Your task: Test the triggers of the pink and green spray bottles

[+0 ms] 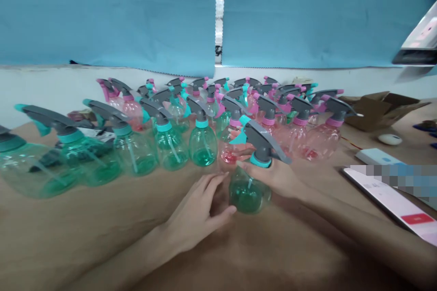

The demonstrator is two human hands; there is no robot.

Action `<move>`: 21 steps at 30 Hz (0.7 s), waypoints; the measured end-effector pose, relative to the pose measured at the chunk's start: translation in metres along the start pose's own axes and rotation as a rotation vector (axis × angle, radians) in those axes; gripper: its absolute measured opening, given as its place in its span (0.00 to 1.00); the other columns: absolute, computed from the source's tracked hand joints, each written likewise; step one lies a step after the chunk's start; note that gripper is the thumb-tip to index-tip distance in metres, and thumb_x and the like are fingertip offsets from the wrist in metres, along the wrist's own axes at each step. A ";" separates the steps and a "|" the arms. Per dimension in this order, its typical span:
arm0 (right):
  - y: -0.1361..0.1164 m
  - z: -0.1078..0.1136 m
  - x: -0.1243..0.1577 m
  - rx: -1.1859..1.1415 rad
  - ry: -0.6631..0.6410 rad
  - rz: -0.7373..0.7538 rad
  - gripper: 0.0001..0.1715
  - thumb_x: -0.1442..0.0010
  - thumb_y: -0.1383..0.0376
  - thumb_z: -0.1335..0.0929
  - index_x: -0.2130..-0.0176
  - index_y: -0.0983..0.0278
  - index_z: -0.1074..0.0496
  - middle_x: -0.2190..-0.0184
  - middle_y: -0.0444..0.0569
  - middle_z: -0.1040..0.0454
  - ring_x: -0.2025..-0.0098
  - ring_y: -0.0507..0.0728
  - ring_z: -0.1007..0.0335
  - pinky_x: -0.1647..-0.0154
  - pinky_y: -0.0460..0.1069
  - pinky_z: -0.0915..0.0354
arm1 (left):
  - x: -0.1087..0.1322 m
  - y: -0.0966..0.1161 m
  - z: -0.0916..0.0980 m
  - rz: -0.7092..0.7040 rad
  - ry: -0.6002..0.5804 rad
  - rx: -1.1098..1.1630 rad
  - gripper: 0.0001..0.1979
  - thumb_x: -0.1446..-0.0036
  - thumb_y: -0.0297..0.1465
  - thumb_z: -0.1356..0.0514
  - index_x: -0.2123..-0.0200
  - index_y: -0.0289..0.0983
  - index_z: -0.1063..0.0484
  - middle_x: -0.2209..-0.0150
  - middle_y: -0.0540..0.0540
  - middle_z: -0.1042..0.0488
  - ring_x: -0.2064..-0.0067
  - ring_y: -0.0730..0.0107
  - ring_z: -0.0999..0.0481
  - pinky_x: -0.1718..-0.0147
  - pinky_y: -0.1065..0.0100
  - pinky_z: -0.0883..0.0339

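Note:
A green spray bottle (250, 195) with a grey and teal trigger head is near the middle of the table, in front of the others. My right hand (273, 175) grips it around the shoulder, just below the teal collar. To the bottle's left is my left hand (201, 207), holding nothing, its thumb and fingers apart and curved toward the bottle. Whether its fingertips touch the bottle I cannot tell. Behind stands a green spray bottle (203, 145) in a row of similar ones, and further right a pink spray bottle (321, 141).
Several more pink and teal-headed spray bottles crowd the back of the wooden table (136, 223). At right are a cardboard box (378, 109), a white mouse (389, 139), a white box (380, 157) and a phone (382, 200) with a lit screen. A blue curtain (109, 18) hangs behind.

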State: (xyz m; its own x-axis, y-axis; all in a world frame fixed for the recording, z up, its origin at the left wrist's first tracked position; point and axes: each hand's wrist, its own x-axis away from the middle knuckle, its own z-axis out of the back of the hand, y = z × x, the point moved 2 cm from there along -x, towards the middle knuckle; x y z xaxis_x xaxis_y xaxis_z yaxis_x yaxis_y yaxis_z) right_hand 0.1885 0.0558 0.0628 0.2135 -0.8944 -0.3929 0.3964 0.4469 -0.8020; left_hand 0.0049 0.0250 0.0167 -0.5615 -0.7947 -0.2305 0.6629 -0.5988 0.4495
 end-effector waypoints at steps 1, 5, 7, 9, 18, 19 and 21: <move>-0.003 -0.005 0.000 -0.018 0.005 0.005 0.07 0.47 0.58 0.34 0.69 0.58 0.28 0.66 0.46 0.24 0.60 0.58 0.28 0.57 0.57 0.31 | 0.003 0.003 0.004 0.004 0.016 0.029 0.29 0.42 0.38 0.43 0.41 0.43 0.50 0.43 0.43 0.39 0.44 0.58 0.37 0.48 0.57 0.40; -0.025 -0.039 0.000 -0.111 -0.051 0.065 0.11 0.48 0.59 0.33 0.62 0.57 0.30 0.63 0.45 0.25 0.61 0.57 0.27 0.59 0.55 0.30 | 0.026 0.008 0.023 0.034 0.121 0.037 0.32 0.44 0.40 0.41 0.41 0.43 0.53 0.44 0.42 0.39 0.44 0.54 0.38 0.49 0.54 0.41; -0.039 -0.064 0.001 -0.159 -0.071 0.107 0.22 0.49 0.58 0.32 0.54 0.55 0.35 0.63 0.45 0.26 0.61 0.57 0.27 0.59 0.54 0.30 | 0.046 0.006 0.033 0.067 0.175 0.026 0.32 0.44 0.40 0.41 0.41 0.45 0.54 0.45 0.42 0.39 0.44 0.52 0.38 0.49 0.52 0.41; -0.056 -0.092 0.001 -0.199 -0.102 0.146 0.25 0.49 0.58 0.32 0.51 0.56 0.38 0.66 0.44 0.27 0.64 0.56 0.28 0.62 0.53 0.30 | 0.069 0.001 0.041 0.118 0.232 0.015 0.33 0.45 0.40 0.41 0.41 0.46 0.54 0.46 0.43 0.37 0.45 0.51 0.37 0.50 0.52 0.39; -0.143 -0.204 -0.009 -0.249 -0.350 0.439 0.25 0.50 0.53 0.31 0.56 0.60 0.37 0.63 0.45 0.29 0.62 0.54 0.32 0.62 0.50 0.33 | 0.178 -0.037 0.089 0.412 0.559 -0.244 0.33 0.48 0.44 0.39 0.44 0.46 0.51 0.52 0.43 0.37 0.49 0.49 0.34 0.52 0.50 0.38; -0.149 -0.213 -0.012 -0.217 -0.409 0.475 0.25 0.51 0.51 0.31 0.57 0.60 0.36 0.60 0.46 0.30 0.59 0.55 0.32 0.60 0.51 0.33 | 0.188 -0.041 0.097 0.424 0.566 -0.264 0.30 0.47 0.43 0.40 0.45 0.45 0.49 0.51 0.44 0.37 0.49 0.50 0.35 0.51 0.51 0.39; -0.157 -0.228 -0.019 -0.162 -0.498 0.521 0.31 0.54 0.49 0.30 0.54 0.59 0.36 0.54 0.48 0.32 0.52 0.57 0.35 0.55 0.53 0.35 | 0.209 -0.055 0.114 0.490 0.597 -0.254 0.24 0.45 0.41 0.41 0.47 0.45 0.47 0.51 0.45 0.39 0.49 0.52 0.36 0.51 0.53 0.39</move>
State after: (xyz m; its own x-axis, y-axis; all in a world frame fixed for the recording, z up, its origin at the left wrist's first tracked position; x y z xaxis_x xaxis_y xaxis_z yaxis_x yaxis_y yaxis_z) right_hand -0.0809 -0.0013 0.0937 0.7337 -0.4367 -0.5206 0.0047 0.7694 -0.6388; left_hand -0.2052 -0.0971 0.0418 0.1328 -0.8484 -0.5124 0.8972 -0.1167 0.4259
